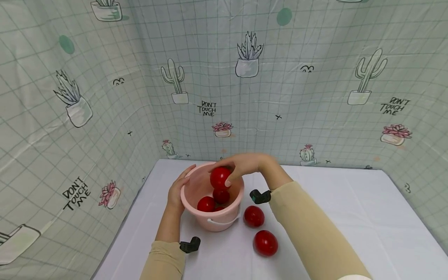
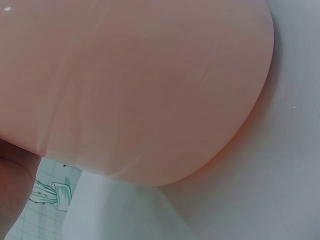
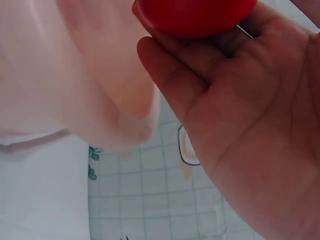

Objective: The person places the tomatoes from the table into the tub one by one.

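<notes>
"What's at the far left?"

"The left hand (image 1: 177,190), gripping the rim of a pale pink, round plastic bucket (image 1: 210,223), likely to steady it while the other hand works inside. Its thin white handle (image 1: 224,223) hangs against the near side, which leaves the mouth unobstructed."

"And inside?"

"A glossy red ball (image 1: 206,203) sits low down, with a darker red ball (image 1: 221,196) right of it. A sliver of red shows below them, too little to judge."

"How is the upper one held?"

"That bright red, smooth round ball (image 1: 219,177) is at the bucket's mouth, pinched between the thumb and fingers of the right hand (image 1: 246,163), which reaches over from above, probably to clear the rim."

"Anything further right?"

"Two deep-red shiny balls, one just beside the bucket (image 1: 254,216), the other nearer the person (image 1: 265,243), both within easy reach, I'd judge."
</notes>
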A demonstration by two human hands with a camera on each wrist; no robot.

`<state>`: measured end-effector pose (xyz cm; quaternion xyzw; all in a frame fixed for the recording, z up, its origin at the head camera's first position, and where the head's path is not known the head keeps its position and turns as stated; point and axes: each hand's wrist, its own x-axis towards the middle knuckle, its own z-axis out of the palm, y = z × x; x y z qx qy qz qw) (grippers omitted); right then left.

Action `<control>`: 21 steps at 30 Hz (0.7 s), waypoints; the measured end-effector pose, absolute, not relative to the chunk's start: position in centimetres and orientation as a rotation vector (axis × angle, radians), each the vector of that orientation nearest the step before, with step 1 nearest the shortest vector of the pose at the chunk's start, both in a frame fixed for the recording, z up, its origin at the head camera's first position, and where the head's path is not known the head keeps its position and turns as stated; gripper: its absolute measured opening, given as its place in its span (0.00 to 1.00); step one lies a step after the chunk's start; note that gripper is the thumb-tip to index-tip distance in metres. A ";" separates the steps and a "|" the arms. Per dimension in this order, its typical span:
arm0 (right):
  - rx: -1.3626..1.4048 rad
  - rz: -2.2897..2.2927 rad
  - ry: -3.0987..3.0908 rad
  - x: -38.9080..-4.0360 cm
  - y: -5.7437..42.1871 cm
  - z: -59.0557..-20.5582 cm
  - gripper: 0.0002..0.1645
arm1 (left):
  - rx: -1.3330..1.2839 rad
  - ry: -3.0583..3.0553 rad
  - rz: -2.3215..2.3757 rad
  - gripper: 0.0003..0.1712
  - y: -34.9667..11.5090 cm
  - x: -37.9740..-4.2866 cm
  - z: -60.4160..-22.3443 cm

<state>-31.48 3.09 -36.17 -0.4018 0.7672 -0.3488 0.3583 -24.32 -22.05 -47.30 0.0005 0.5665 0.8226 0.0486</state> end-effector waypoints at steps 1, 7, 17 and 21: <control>-1.030 -0.878 1.984 -31.6 2.7 -36.2 0.43 | 0.006 1.727 2.508 0.29 -22.1 -24.3 -47.3; -0.989 -0.745 2.001 -32.0 0.8 -36.1 0.45 | 0.026 1.739 2.502 0.29 -22.1 -24.3 -47.2; -1.001 -0.448 2.086 -32.5 -2.0 -36.6 0.41 | -0.006 1.763 2.488 0.29 -22.0 -24.4 -47.4; -0.927 -0.404 2.113 -32.2 -2.7 -36.8 0.41 | 0.001 1.768 2.492 0.29 -22.1 -24.5 -47.4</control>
